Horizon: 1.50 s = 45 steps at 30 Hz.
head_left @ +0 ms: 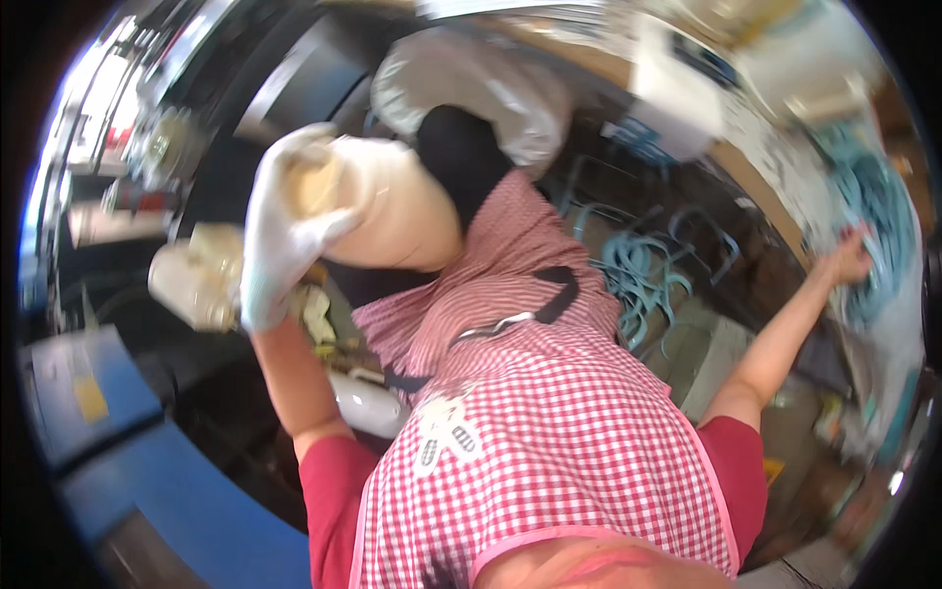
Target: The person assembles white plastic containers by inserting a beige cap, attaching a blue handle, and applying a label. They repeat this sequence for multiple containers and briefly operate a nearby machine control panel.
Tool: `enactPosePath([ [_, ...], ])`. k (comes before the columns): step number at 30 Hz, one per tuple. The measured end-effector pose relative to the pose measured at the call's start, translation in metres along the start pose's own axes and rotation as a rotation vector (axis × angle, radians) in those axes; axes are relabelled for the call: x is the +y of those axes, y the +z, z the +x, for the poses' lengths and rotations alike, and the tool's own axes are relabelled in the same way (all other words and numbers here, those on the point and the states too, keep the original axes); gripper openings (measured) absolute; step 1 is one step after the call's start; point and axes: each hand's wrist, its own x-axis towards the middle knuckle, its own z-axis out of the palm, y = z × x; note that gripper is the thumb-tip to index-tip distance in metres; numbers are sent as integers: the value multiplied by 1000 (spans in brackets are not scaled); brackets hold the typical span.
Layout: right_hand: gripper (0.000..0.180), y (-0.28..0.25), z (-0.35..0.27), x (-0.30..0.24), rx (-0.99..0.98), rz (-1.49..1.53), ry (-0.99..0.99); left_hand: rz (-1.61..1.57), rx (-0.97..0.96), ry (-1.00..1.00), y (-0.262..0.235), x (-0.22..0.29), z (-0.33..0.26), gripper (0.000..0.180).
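A white glove covers my left hand, whose fingers are wrapped round the end of a thick, pale beige cylindrical piece. The piece lies across my lap, over the apron and black trousers; its yellowish round end shows between the glove's fingers. Out to the right, my bare right hand is at a heap of light-blue flat strips on the bench. Its fingers look curled onto the strips, though blur hides the fingertips.
More blue strips hang in loose loops right of my lap. A white box and a large whitish tub stand at the far right. Blue metal casing is at the lower left, with a translucent plastic container above it.
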Motion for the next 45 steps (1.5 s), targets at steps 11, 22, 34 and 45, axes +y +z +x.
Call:
enactPosePath([
  [11, 21, 235, -383, -309, -1681, 1247, 359, -869, 121, -352, -23, -20, -16, 84],
  [22, 40, 270, -528, -344, -1830, 781, 1326, -1211, 620, -372, 9, -51, -86, 33],
  [34, 32, 274, -504, -282, -1778, 786, 1607, -1547, 500, -230, 61, -74, -66, 43],
  [45, 27, 253, -507, -298, -1665, 691, 1462, -988, 685, -424, 76, -67, -71, 39],
])
